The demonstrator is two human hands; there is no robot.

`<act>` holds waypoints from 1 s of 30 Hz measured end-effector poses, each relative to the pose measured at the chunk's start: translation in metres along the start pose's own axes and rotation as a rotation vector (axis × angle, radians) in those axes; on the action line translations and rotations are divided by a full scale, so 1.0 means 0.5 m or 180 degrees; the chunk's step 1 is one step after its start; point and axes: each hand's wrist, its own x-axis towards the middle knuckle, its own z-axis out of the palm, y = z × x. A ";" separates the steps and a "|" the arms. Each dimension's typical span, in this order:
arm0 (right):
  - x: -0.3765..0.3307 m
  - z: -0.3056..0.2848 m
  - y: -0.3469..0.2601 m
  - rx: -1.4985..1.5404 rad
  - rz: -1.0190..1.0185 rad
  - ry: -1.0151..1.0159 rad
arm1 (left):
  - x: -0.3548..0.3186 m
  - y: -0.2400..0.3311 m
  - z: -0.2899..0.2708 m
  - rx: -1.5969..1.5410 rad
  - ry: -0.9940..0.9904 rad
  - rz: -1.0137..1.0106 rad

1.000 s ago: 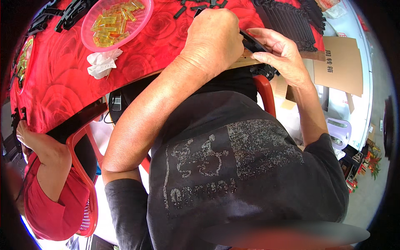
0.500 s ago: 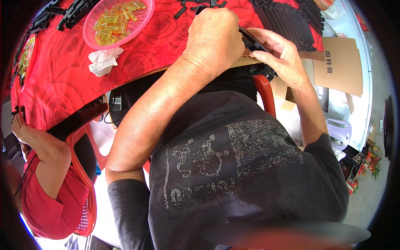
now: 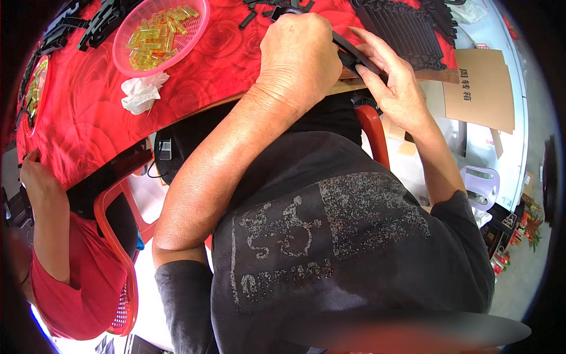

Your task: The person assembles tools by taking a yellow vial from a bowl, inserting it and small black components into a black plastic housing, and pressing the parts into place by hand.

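Observation:
My left hand (image 3: 299, 53) is closed in a fist over a long black plastic part (image 3: 368, 61) at the table's near edge; its fingers are turned away from view. One end of the part comes out to the right of the fist. There my right hand (image 3: 396, 88) grips it, thumb on the near side and fingers stretched along the far side. A dark end piece (image 3: 285, 12) shows beyond my left knuckles; whether it belongs to the same part I cannot tell.
A pink basket (image 3: 204, 26) of yellow clear tubes (image 3: 154, 42) and crumpled white tissue (image 3: 141, 94) are to the left. Black parts (image 3: 398, 35) lie in a row at the far right. A person in a red shirt (image 3: 82, 283) sits at the left. A cardboard sheet (image 3: 479, 88) stands right.
My right fingers have straightened along the black part, which shows more of its length. My left fist has shifted slightly left. The other person's arm has swung more upright.

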 end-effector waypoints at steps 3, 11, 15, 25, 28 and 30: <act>0.003 -0.003 -0.001 -0.0158 0.0002 -0.0036 | -0.002 -0.003 0.012 -0.0107 0.0073 0.0042; 0.004 0.002 -0.003 0.0298 0.0200 0.0347 | 0.007 0.016 0.027 0.0054 0.0157 0.0124; -0.002 -0.004 0.006 0.0373 0.0234 0.0434 | 0.011 0.023 0.027 0.0025 0.0158 0.0105; -0.012 -0.013 0.018 0.0341 0.0385 0.0620 | 0.007 0.036 0.035 -0.0796 0.0694 0.0012; -0.009 -0.008 0.017 0.0610 0.0330 0.0765 | 0.016 0.069 0.004 -0.1248 0.0420 -0.0723; -0.004 -0.002 0.017 0.0573 0.0306 0.0850 | 0.005 0.048 0.039 -0.1233 0.0755 -0.0453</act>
